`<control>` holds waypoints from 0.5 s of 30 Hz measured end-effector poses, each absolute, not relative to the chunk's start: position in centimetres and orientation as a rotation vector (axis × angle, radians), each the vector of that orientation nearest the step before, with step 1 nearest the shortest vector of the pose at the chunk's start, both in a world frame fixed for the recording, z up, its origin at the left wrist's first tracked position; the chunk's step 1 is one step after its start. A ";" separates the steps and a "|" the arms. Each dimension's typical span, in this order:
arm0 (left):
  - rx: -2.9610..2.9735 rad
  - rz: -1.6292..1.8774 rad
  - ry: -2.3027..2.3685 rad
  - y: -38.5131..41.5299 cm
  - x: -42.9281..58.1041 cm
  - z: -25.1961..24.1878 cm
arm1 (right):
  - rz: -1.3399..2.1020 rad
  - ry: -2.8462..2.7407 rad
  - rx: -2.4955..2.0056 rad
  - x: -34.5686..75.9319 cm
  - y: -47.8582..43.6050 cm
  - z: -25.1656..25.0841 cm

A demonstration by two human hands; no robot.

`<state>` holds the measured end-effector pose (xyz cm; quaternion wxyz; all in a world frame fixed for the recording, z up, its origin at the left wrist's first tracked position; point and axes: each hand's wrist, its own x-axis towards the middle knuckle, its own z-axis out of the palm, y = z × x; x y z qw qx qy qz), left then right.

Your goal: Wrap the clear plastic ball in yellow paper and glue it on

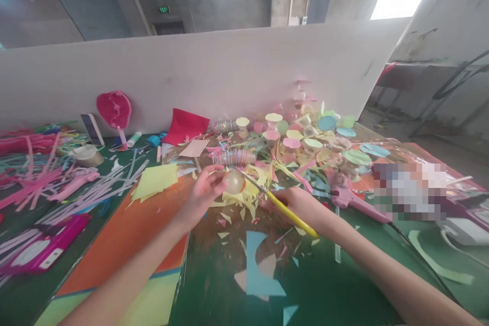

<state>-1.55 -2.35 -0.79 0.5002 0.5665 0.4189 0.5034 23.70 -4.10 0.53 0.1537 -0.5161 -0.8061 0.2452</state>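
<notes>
Scissors [283, 207] sit in the right hand [300, 204], sign [164, 9] illegible.

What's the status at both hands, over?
Left hand holds small round translucent piece. Right hand grips yellow-handled scissors, blades beside it. Paper scraps litter the table.

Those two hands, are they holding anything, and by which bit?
The left hand holds a pale round piece by its edge; the right hand holds yellow scissors by the handles, though that grip is partly hidden.

Both forearms [147, 252] forward, left fingers [211, 179] curled
</notes>
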 end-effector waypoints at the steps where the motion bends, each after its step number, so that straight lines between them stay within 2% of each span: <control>1: 1.372 1.223 1.007 -2.3 -1.5 -0.8 | 0.685 -2.316 -1.488 23.6 -4.2 0.4; 15: 1.511 1.269 0.925 -2.8 -1.3 -0.8 | 0.323 -2.270 -1.727 23.0 -3.4 -0.9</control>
